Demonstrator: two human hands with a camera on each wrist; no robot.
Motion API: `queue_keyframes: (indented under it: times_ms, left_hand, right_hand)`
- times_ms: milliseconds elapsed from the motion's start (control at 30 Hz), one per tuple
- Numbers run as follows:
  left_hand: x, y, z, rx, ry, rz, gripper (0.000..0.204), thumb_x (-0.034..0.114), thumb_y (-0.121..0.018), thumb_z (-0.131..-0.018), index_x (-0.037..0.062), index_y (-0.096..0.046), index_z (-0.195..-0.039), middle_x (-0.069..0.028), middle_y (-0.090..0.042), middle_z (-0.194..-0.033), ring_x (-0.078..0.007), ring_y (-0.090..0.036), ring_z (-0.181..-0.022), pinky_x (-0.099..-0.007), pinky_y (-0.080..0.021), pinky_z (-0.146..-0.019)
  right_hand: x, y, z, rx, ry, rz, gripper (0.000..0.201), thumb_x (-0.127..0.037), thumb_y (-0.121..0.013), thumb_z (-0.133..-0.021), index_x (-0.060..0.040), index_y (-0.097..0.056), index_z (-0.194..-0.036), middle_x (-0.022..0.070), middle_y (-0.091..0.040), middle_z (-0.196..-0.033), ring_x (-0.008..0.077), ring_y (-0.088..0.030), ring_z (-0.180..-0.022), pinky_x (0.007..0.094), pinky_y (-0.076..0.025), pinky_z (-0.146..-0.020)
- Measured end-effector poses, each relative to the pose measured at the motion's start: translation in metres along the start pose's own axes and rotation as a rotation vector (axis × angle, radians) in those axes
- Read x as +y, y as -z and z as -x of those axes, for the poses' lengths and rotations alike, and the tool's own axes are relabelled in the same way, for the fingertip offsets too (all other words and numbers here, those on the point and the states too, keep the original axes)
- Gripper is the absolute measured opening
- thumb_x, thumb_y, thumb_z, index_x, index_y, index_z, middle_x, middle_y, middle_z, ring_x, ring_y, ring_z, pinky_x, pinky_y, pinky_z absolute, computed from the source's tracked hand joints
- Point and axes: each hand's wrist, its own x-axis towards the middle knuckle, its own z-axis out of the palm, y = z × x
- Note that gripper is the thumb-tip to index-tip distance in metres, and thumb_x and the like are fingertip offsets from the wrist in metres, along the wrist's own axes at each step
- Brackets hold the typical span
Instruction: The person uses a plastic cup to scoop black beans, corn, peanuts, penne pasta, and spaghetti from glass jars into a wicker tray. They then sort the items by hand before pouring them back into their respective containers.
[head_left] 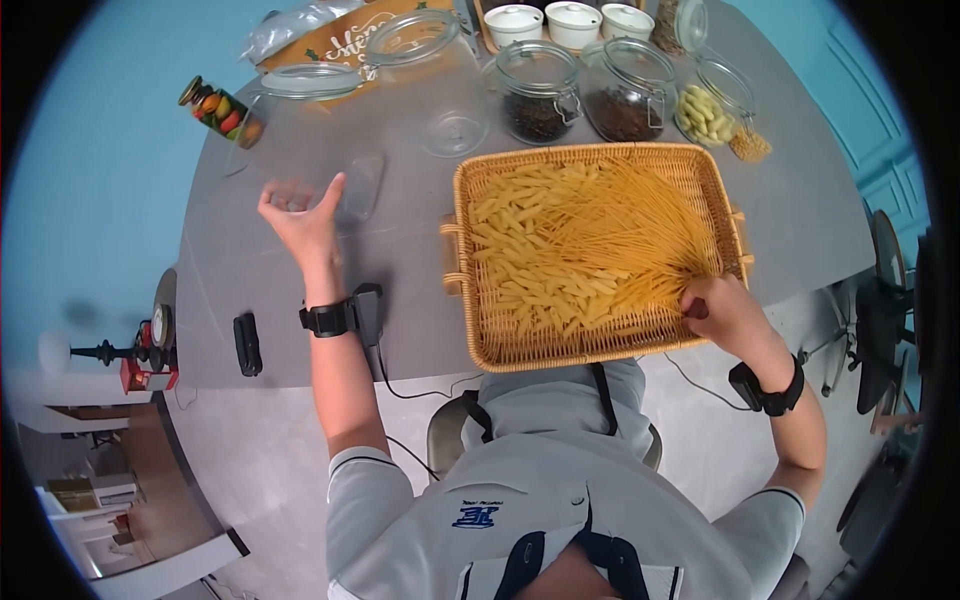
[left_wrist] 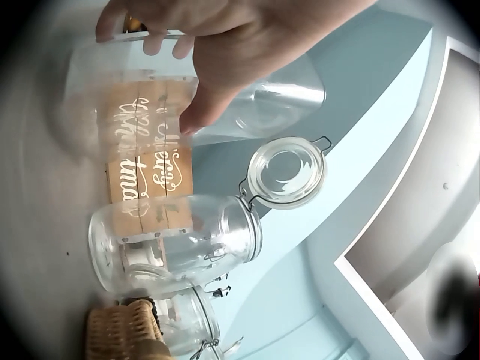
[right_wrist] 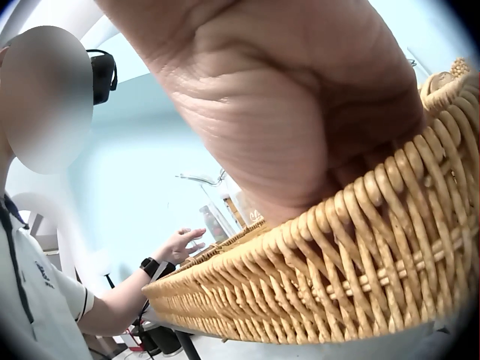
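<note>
My left hand (head_left: pixel 303 225) is curled round a large clear container (left_wrist: pixel 262 105), its thumb on the near side and the fingers partly seen through the wall. In the left wrist view the same hand (left_wrist: pixel 232 37) spans the container. A wicker basket (head_left: pixel 462 300) holds penne (head_left: pixel 520 220) on its left and long spaghetti (head_left: pixel 630 210) on its right. At the basket's near right corner, my right hand (head_left: pixel 728 312) has curled fingers round the spaghetti's gathered ends. The right wrist view shows its palm (right_wrist: pixel 262 112) above the woven rim (right_wrist: pixel 352 217); the fingertips are hidden there.
Behind the basket stand an empty clear jar (head_left: pixel 425 90), jars of dark contents (head_left: pixel 540 115) and a jar of pale green pieces (head_left: pixel 703 115). White lidded pots (head_left: pixel 572 22) are farther back. A decorated bottle (head_left: pixel 220 112) is at the left; a black object (head_left: pixel 247 344) lies near the table's left edge.
</note>
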Motion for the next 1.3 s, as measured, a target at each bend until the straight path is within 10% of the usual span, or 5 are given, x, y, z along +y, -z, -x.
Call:
queue_keyframes:
  times_ms: [833, 1067, 1300]
  left_hand:
    - [-0.016, -0.048, -0.028, 0.06, -0.084, -0.146, 0.094, 0.02, -0.098, -0.067, 0.0017, -0.034, -0.134, -0.0161, -0.048, -0.129, -0.0311, -0.056, -0.119, -0.042, -0.053, -0.094]
    - [-0.021, -0.054, -0.026, 0.078, -0.16, -0.209, 0.095, 0.027, -0.098, -0.066, 0.0001, -0.037, -0.133, -0.0172, -0.053, -0.128, -0.0315, -0.058, -0.118, -0.0447, -0.05, -0.099]
    - [-0.028, -0.053, -0.027, 0.067, -0.217, -0.287, 0.112, 0.033, -0.099, -0.064, -0.0093, -0.031, -0.142, -0.0234, -0.05, -0.132, -0.0343, -0.056, -0.12, -0.0453, -0.047, -0.103]
  right_hand:
    - [0.01, 0.025, -0.015, 0.342, 0.153, -0.044, 0.017, 0.008, -0.073, -0.073, 0.0007, -0.07, -0.088, 0.015, -0.072, -0.079, 0.0286, -0.072, -0.075, 0.0352, -0.057, -0.071]
    - [0.04, 0.066, -0.021, 0.129, 0.174, -0.178, 0.012, 0.007, -0.078, -0.076, -0.0004, -0.072, -0.084, 0.0032, -0.072, -0.076, 0.0133, -0.065, -0.07, 0.0276, -0.051, -0.066]
    - [0.006, 0.055, -0.041, 0.178, 0.242, -0.138, 0.019, 0.0, -0.079, -0.079, 0.0013, -0.072, -0.097, 0.0117, -0.074, -0.093, 0.0258, -0.072, -0.087, 0.0354, -0.056, -0.079]
